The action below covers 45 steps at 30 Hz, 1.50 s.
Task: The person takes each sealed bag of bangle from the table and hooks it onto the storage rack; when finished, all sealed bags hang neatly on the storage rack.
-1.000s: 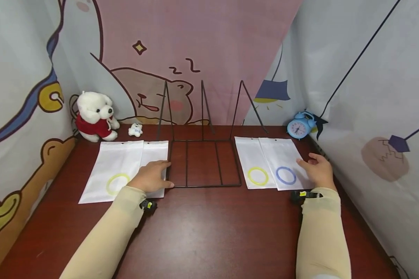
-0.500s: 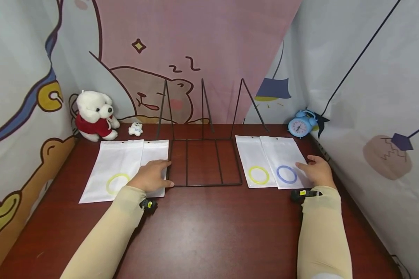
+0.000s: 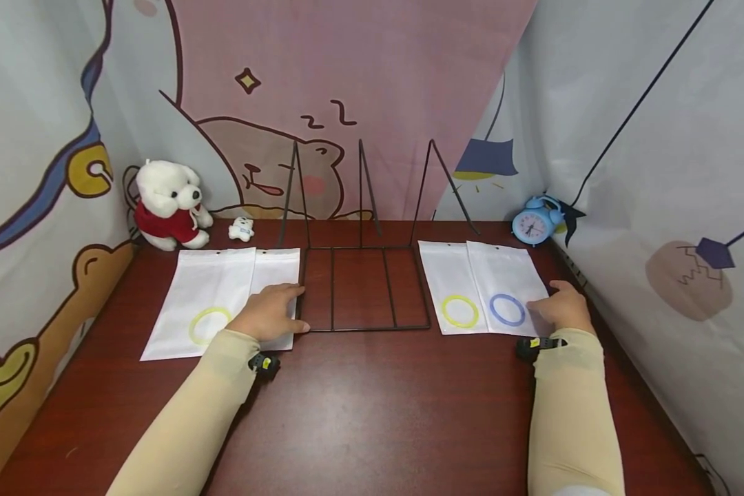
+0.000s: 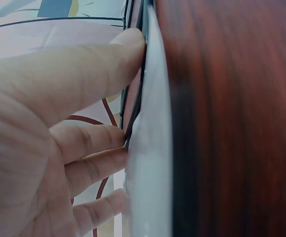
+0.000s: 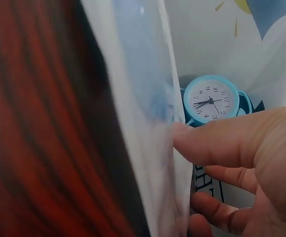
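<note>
My left hand rests over two white flat bags on the left, thumb and forefinger touching the left side of a black wire rack. In the left wrist view, its fingers lie against the black wire and the pale bag edge. A yellow ring shows on the left bag. My right hand touches the right edge of a white bag with a blue ring; its thumb presses the plastic. Beside it lies another bag with a yellow ring.
A white plush bear in red and a small white figure stand at the back left. A blue alarm clock stands at the back right, near the right-hand bags. The rack's uprights rise behind its base.
My right hand has come down onto the right edge of the blue-ring bag, which has turned slightly, its top moving right. The left hand has stayed in place.
</note>
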Motion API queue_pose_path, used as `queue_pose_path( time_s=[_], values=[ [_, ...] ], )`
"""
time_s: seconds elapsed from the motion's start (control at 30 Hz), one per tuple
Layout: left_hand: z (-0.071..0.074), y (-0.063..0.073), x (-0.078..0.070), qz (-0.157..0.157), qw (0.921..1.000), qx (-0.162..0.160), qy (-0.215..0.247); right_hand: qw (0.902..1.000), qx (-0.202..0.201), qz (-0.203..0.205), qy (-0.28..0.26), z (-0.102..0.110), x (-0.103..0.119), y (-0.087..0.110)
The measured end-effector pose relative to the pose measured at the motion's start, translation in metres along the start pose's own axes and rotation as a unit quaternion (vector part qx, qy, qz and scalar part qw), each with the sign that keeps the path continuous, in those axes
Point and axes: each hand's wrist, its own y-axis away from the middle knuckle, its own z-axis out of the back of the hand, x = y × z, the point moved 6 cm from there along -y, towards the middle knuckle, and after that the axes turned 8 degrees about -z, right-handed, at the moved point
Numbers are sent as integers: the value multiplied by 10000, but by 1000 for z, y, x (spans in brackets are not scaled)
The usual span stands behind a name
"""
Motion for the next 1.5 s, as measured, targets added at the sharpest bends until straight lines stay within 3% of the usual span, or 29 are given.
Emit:
queue_pose_path(
  time_s=[0.3, 1.0, 1.5],
  values=[
    [1, 1, 0, 28, 10000, 0, -13, 9995, 178, -39, -259, -4, 2, 5],
    [2, 0, 0, 45, 10000, 11, 46, 9974, 59, 300, -647, 1, 14, 7],
    [2, 1, -2, 68, 10000, 2, 71, 9942, 78, 1008, -376, 7, 38, 26]
  ],
)
